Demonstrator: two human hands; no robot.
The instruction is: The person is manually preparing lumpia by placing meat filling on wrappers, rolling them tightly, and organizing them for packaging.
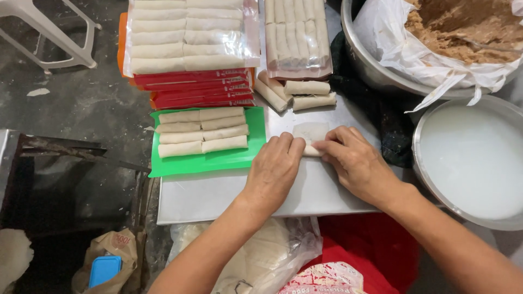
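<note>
While finished pale rolls (202, 132) lie on a green sheet (207, 161), the left hand (274, 170) and right hand (354, 162) press fingertips onto a soft, thin-skinned spring roll (311, 140) on the smooth steel board (218, 196).

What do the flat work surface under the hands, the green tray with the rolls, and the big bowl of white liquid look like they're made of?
Work surface: likely sheet metal, dull grey with a soft sheen. Green tray: probably thin plastic or foam, matte and evenly bright. Bowl: seemingly stainless steel, with a shiny silver rim. Both hands, left hand and right hand, press a pale wrapper roll.
</note>
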